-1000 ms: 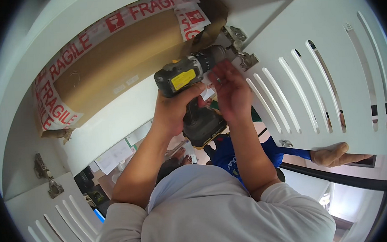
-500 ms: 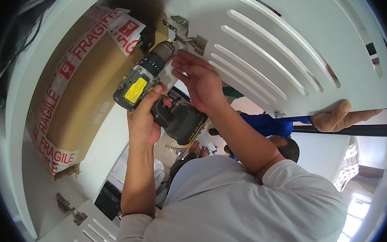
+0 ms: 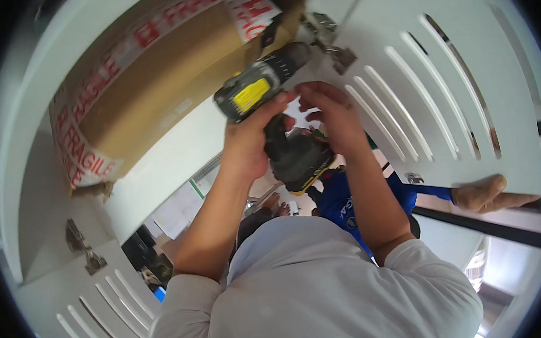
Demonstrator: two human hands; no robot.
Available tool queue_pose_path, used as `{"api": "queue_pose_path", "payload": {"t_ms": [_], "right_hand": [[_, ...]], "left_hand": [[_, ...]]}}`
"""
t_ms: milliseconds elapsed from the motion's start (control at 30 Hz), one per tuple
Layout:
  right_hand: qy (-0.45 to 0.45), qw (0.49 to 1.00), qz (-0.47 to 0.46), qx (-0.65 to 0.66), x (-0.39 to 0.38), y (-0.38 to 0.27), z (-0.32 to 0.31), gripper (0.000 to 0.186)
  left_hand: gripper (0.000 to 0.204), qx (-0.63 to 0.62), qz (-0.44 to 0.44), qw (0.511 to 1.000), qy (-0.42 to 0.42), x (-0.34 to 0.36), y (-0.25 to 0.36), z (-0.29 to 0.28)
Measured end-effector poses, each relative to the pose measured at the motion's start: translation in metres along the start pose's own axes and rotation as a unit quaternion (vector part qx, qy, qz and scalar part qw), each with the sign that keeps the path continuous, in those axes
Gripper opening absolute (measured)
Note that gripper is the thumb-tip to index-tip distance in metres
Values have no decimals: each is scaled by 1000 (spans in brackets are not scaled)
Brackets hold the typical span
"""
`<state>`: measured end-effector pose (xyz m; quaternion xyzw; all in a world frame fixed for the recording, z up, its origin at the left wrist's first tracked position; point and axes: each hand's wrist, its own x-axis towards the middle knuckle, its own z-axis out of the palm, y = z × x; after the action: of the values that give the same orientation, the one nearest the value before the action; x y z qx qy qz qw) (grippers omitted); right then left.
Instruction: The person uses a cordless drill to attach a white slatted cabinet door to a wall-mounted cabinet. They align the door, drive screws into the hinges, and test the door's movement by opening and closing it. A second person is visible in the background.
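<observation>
A black cordless drill (image 3: 252, 94) with a yellow label is in my left hand (image 3: 248, 136), whose fingers wrap round its grip. The drill's nose points up and right, close to a metal cabinet hinge (image 3: 331, 41). I cannot tell whether it touches the hinge. Just right of the grip is my right hand (image 3: 338, 118), its fingers bent and slightly apart with nothing visible in them. That hinge sits at the edge of a white slotted door (image 3: 371, 45). The drill's battery base (image 3: 304, 161) hangs below, beside my right wrist.
A large cardboard box (image 3: 154, 95) with red-and-white tape fills the white cabinet shelf (image 3: 159, 179). Another person's hand (image 3: 479, 194) is at the door's lower edge; a blue shirt (image 3: 344, 211) shows below. Lower left are another hinge (image 3: 80, 242) and slotted door (image 3: 127, 308).
The view has shifted, so box, hinge and drill appear farther right. My right hand's fingers have curled from outstretched to bent. My left hand still grips the drill.
</observation>
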<state>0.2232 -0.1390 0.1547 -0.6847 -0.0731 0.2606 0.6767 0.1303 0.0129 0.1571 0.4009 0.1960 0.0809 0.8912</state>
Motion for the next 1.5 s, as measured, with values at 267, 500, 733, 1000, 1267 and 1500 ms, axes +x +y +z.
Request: {"api": "queue_pose_path", "payload": {"t_ms": [267,500,733,1000,1267,1500], "right_hand": [[-261,962,-45,-69,-42,6,-23,97],[-99,979,-168,-60,-88,24,-32,92],[-47,977,-190,-88,-92,24,-26,86],[-49,971,-199,-126,-95,28,-4,86],[-75,980,-172,-66,-91,42,18,89],[-66,981,-152,-104,-93,36,17,94]], "left_hand": [[30,-143,-58,988,-17,-1,1,-7],[38,-271,-58,960,-40,-8,-21,-2],[38,-291,-44,953,-72,-7,-25,-6],[35,-272,-65,954,-110,3,-10,-21],[32,-188,-89,968,-138,20,1,-38],[26,-211,-91,964,-131,22,-2,-35]]}}
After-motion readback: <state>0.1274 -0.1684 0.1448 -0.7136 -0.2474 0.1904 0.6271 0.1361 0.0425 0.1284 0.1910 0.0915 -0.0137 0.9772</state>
